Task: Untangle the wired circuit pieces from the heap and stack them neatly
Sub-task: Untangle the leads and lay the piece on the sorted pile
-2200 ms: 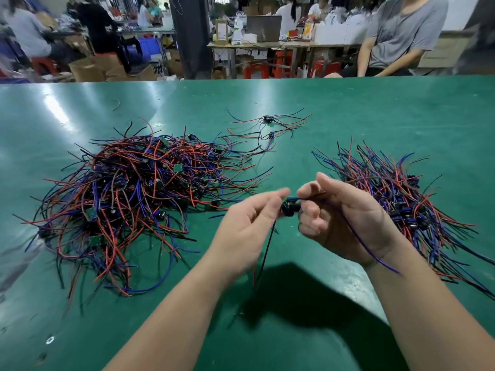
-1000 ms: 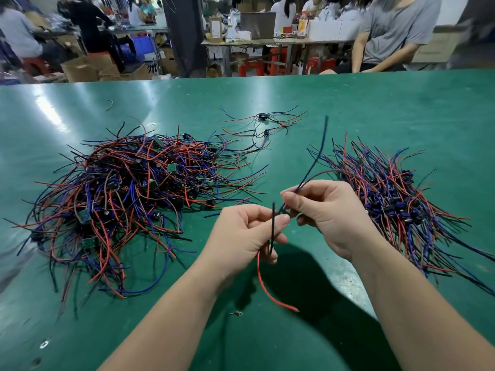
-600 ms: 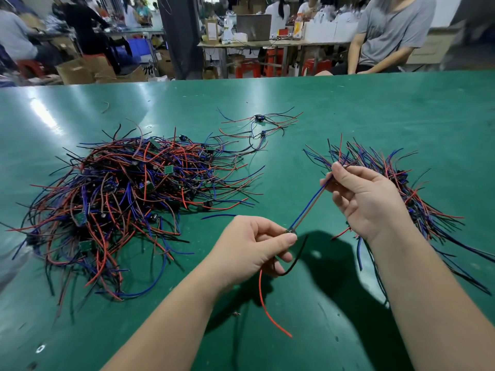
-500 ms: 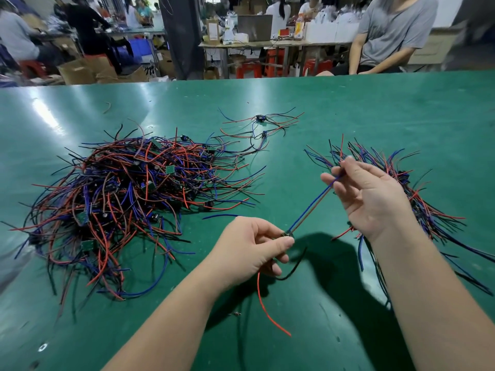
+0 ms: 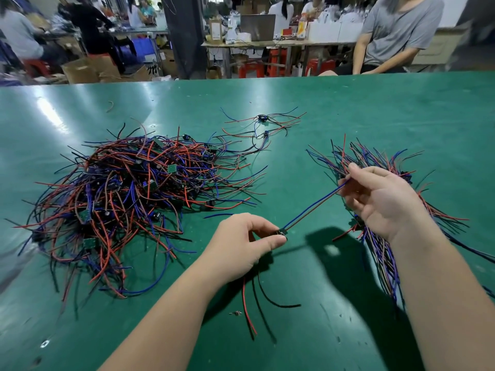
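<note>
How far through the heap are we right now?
Done: a combed stack lies at right. In hand: the left hand pinches one circuit piece while the right hand grips its blue and brown wires, stretched taut. Left: most of the job, the big tangled heap at left plus two loose pieces beyond it.

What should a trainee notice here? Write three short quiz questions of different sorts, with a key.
1. True or false: the left hand pinches the circuit piece at its small board.
2. Which lies right beside the right hand? A) the tangled heap B) the aligned stack C) a laptop
3. What colour is the table?

Key: 1 true; 2 B; 3 green.
</note>
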